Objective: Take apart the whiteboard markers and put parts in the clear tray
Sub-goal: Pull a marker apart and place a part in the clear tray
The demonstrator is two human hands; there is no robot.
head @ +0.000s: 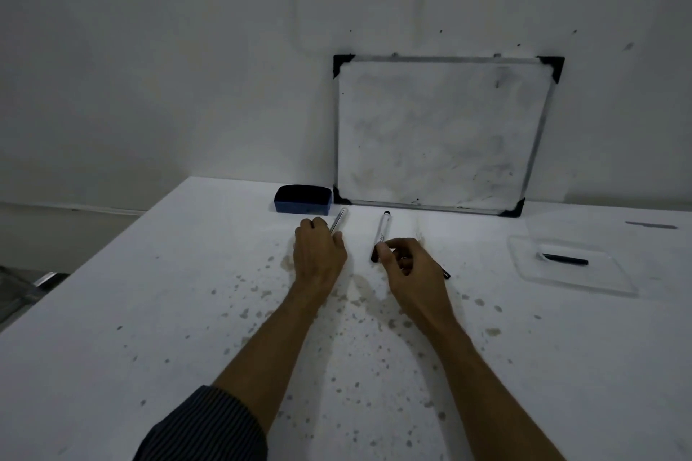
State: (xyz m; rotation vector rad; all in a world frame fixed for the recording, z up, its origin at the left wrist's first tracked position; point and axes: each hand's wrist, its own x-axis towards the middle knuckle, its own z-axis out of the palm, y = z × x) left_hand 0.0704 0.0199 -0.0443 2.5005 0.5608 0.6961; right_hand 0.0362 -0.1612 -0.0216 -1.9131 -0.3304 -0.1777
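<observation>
Two white whiteboard markers lie on the stained white table. My left hand point(318, 249) covers the near end of the left marker point(340, 220), fingers closed on it. The tips of my right hand's point(406, 266) thumb and finger pinch the near black end of the second marker point(382, 232). A small black piece point(445, 273) pokes out from under my right hand; I cannot tell what it is. The clear tray point(621, 281) sits at the right with one black marker part point(565, 259) lying in it.
A small whiteboard point(442, 131) leans against the wall at the table's back. A blue eraser point(302, 199) sits left of it. A dark streak point(651, 225) marks the table at far right. The table's left edge runs diagonally.
</observation>
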